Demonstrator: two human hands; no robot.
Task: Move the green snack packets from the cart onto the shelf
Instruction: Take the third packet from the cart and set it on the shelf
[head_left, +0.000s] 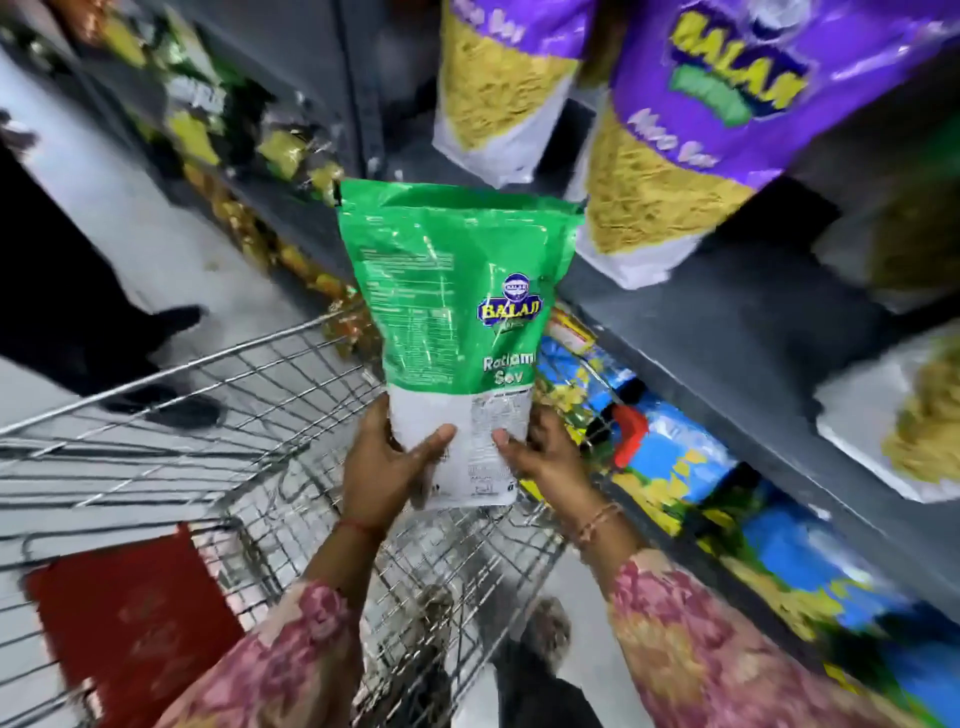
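Head view: a single wide-angle camera, worn on the head.
The scene is viewed forward and downward at close range, over the cart toward the shelf at right.

Green snack packet, white at its lower end, upright above the wire cart, beside the grey shelf

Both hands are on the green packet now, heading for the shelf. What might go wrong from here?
1. The hands, left and right, grip only the bottom of the green packet; its heavy top may flop or slip.
2. The purple packets overhang the shelf edge; a knock could drop them.
3. A slip would land it back in the cart.
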